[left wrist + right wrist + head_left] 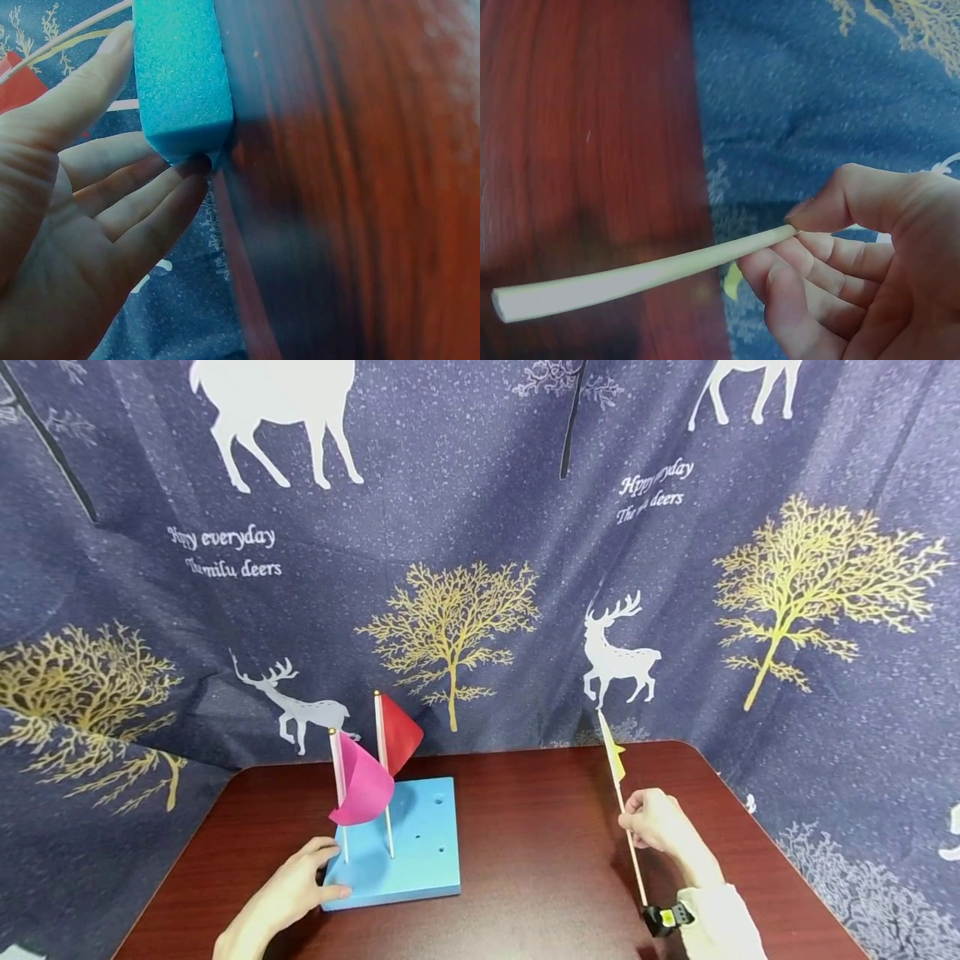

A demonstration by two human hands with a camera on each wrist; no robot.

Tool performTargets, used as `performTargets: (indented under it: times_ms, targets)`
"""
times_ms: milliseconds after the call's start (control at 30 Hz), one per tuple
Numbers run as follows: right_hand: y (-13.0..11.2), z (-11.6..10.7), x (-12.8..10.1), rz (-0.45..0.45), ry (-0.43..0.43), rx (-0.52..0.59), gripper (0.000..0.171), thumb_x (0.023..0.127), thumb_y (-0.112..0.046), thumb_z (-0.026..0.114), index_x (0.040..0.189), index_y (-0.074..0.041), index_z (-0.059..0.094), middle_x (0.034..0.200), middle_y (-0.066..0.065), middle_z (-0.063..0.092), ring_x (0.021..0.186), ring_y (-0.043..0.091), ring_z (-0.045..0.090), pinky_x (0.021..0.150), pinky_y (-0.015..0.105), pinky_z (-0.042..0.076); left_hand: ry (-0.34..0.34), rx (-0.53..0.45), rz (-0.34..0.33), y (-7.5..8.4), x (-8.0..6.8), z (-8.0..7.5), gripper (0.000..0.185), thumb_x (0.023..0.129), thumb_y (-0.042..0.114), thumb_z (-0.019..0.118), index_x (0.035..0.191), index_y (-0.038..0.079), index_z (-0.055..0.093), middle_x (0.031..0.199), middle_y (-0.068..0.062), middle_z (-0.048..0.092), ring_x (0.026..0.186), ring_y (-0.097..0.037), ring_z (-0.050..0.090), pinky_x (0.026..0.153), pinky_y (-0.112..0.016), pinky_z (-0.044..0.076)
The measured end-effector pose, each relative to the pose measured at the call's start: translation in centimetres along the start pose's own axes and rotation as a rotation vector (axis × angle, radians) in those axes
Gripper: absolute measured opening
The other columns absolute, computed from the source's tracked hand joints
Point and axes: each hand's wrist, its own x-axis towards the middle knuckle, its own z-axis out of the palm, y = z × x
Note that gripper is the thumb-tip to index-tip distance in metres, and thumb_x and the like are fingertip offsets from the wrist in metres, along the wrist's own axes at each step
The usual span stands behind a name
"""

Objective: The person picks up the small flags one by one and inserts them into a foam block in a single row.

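A light-blue foam board [420,818] lies on the left part of the table, with a pink flag [365,785] and a red flag [399,735] standing upright in it on thin sticks. My left hand [296,881] holds the board's near left corner. In the left wrist view, thumb and fingers lie on either side of the blue foam [184,75]. My right hand [660,822] pinches the wooden stick [652,274] of a third flag, yellow [617,762], above the table's right side. That stick tilts, its bare lower end toward me. Its flag is seen nearly edge-on.
Several small holes show in the board, including a hole [439,799] near its far right corner. The dark red wooden table [532,860] reaches back to a blue cloth [480,510] printed with deer and trees. A black strap device [666,918] sits at the right wrist.
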Motion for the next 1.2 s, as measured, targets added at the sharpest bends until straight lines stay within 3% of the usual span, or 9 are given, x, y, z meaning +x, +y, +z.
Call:
performTargets:
  times_ms: [433, 933, 1200]
  targets:
    - [-4.4, 2.5, 0.0, -0.069, 0.037, 0.071, 0.005, 0.073, -0.001, 0.064, 0.075, -0.003, 0.06, 0.056, 0.003, 0.058, 0.049, 0.024, 0.061, 0.046, 0.028, 0.046, 0.007, 0.004, 0.008, -0.2, 0.1, 0.1, 0.069, 0.073, 0.039, 0.085, 0.121, -0.005, 0.064, 0.125, -0.01, 0.054, 0.109, -0.026, 0.058, 0.09, -0.045, 0.048]
    - [-8.0, 6.4, -0.2, -0.132, 0.121, 0.176, 0.009, 0.072, 0.0, 0.065, 0.076, -0.007, 0.061, 0.059, -0.002, 0.059, 0.049, 0.017, 0.06, 0.049, 0.027, 0.047, 0.005, -0.005, 0.027, -0.2, 0.1, -0.1, 0.069, 0.073, 0.038, 0.085, 0.122, -0.007, 0.063, 0.125, -0.01, 0.054, 0.111, -0.027, 0.057, 0.09, -0.045, 0.048]
    - [-9.5, 10.0, -0.5, -0.318, 0.28, 0.145, 0.016, 0.07, -0.002, 0.069, 0.076, -0.015, 0.062, 0.064, -0.01, 0.06, 0.057, 0.005, 0.055, 0.057, 0.024, 0.047, -0.002, -0.017, -0.003, -0.2, 0.1, 0.0, 0.07, 0.073, 0.038, 0.085, 0.123, -0.006, 0.063, 0.127, -0.01, 0.053, 0.112, -0.027, 0.056, 0.091, -0.045, 0.048]
